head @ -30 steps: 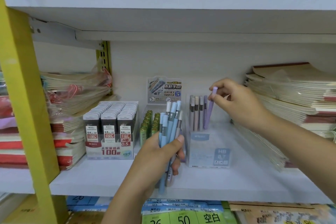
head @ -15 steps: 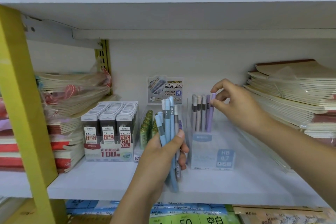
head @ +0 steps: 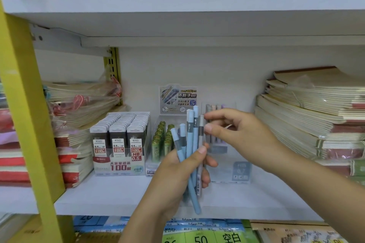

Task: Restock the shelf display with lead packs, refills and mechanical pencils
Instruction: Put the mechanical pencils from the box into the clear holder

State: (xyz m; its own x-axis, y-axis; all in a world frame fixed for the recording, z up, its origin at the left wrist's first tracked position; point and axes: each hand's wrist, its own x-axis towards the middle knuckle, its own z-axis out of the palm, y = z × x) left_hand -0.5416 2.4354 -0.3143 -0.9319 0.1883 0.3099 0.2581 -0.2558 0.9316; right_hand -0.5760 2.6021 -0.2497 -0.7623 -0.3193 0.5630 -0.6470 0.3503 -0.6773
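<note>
My left hand (head: 177,171) grips a bundle of light blue mechanical pencils (head: 190,140), held upright in front of the white shelf (head: 98,197). My right hand (head: 241,130) has its thumb and forefinger at the top of a grey pencil (head: 200,136) on the bundle's right side and pinches it. Behind it stands a clear display box (head: 240,171) with grey, pink and purple pencils (head: 215,107) upright in its back row. Left of the bundle are green refill tubes (head: 161,140) and a box of 0.5 HB lead packs (head: 118,144).
Notebook stacks flank the display on the left (head: 79,104) and right (head: 308,116). A yellow upright (head: 25,104) stands at the left. The shelf above (head: 177,6) overhangs closely. Packaged paper goods (head: 197,231) lie on the level below.
My right hand has let go of the purple pencil, now standing in the clear box, and come back left to the bundle. My left hand has raised the bundle a little.
</note>
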